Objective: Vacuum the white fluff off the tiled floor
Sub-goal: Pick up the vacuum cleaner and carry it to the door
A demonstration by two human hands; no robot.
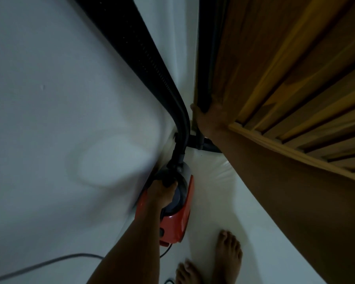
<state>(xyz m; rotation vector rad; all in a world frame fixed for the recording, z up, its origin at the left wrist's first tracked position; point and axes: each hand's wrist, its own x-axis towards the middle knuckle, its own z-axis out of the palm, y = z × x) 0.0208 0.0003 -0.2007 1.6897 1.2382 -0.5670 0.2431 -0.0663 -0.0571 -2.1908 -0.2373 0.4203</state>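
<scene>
A red canister vacuum [179, 214] hangs low over the white tiled floor [213, 193], close to the white wall. My left hand [162, 194] grips its dark carrying handle. A black ribbed hose [152, 64] rises from its front toward the upper left. My right hand [208, 116] holds the black vacuum tube [205, 95] against the edge of a wooden slatted frame, thumb on the left side. No white fluff can be made out on the dim floor.
A wooden slatted frame [295, 78] fills the upper right and leans over my right arm. A white wall [49, 99] covers the left. A grey power cord [49, 263] runs along the lower left. My bare feet [228, 257] stand behind the vacuum.
</scene>
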